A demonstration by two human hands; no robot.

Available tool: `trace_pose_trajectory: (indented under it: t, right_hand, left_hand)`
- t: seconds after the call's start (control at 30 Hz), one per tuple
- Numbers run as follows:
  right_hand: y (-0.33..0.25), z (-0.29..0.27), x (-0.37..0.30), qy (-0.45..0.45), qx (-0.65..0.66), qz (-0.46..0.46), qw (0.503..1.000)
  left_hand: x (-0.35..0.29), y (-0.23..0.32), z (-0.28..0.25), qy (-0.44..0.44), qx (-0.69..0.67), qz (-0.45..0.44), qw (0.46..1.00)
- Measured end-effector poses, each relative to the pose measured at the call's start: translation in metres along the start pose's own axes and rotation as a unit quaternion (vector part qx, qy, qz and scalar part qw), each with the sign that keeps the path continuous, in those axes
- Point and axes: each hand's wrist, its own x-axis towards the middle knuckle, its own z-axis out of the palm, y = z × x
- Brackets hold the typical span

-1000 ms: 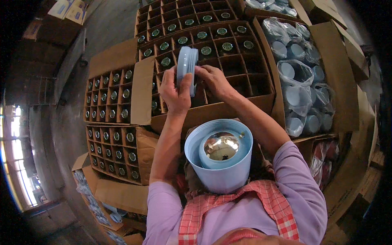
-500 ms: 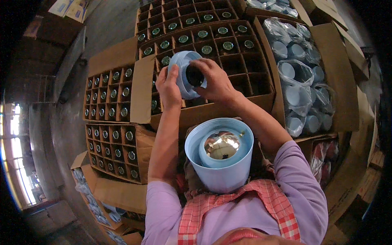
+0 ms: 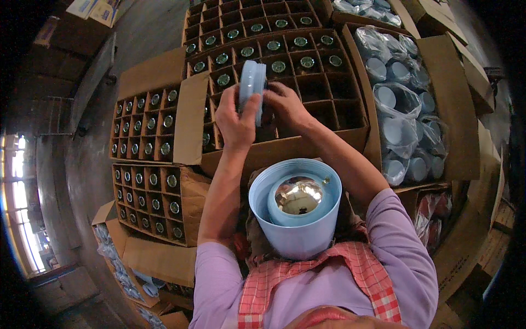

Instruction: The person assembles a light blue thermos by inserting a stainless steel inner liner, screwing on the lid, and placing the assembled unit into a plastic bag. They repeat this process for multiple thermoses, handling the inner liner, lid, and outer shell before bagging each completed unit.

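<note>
My left hand [image 3: 236, 122] grips a light blue threaded plastic ring [image 3: 251, 82] by its lower edge. It is held edge-on above the divided carton, slightly blurred. My right hand [image 3: 287, 107] is at the ring's right side, fingers bent round a dark piece that is mostly hidden. Nearer me, a light blue plastic flask casing [image 3: 296, 237] stands upright at my lap. Inside it, a silvered, rounded glass liner [image 3: 298, 196] is encircled by a blue inner ring. Neither hand touches the casing.
In front of me is a cardboard carton [image 3: 285, 143] with divided cells, some holding silvered glass pieces. Similar filled cartons [image 3: 145, 127] stack to the left. At right, an open box holds bagged light blue plastic cups [image 3: 395, 129]; its flap [image 3: 446, 104] sticks outward.
The blue ring has turned from showing its opening to nearly edge-on. My left hand has shifted slightly right and down. The dark piece is now largely hidden. The casing stays put.
</note>
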Motion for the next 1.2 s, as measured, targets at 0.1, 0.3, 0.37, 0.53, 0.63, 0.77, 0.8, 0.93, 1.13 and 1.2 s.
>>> trace_pose_trajectory:
  t: [0.1, 0.3, 0.37, 0.53, 0.63, 0.77, 0.8, 0.93, 1.13, 1.2]
  right_hand:
    - [-0.027, 0.019, -0.026, -0.001, -0.378, -0.214, 0.901]
    - [-0.033, -0.005, -0.028, -0.028, -0.45, -0.367, 0.814]
    - [-0.031, 0.004, -0.029, -0.029, -0.423, -0.328, 0.844]
    - [-0.027, 0.006, -0.029, -0.004, -0.449, -0.276, 0.85]
    - [-0.034, 0.011, -0.033, -0.021, -0.489, -0.27, 0.829]
    - [-0.033, 0.01, -0.033, -0.017, -0.497, -0.297, 0.815]
    - [-0.034, 0.009, -0.034, -0.022, -0.504, -0.295, 0.812]
    - [-0.033, 0.005, -0.032, -0.039, -0.503, -0.31, 0.806]
    - [-0.015, 0.009, -0.025, 0.02, -0.364, -0.182, 0.913]
    - [-0.017, 0.006, -0.015, -0.006, -0.243, -0.075, 0.967]
  left_hand:
    - [0.005, -0.031, -0.014, 0.051, -0.295, -0.285, 0.91]
    - [0.017, -0.032, -0.026, 0.068, -0.412, -0.457, 0.786]
    - [0.012, -0.033, -0.022, 0.051, -0.397, -0.406, 0.822]
    - [0.017, -0.005, -0.015, 0.018, -0.347, -0.363, 0.865]
    - [0.015, -0.005, -0.017, 0.003, -0.348, -0.36, 0.865]
    - [0.015, -0.003, -0.016, -0.004, -0.353, -0.36, 0.864]
    - [0.015, -0.002, -0.016, -0.004, -0.353, -0.36, 0.864]
    - [0.015, 0.003, -0.013, -0.001, -0.355, -0.372, 0.858]
    - [0.01, 0.003, -0.008, -0.022, -0.218, -0.281, 0.934]
    - [0.003, 0.011, -0.008, -0.048, -0.117, -0.243, 0.962]
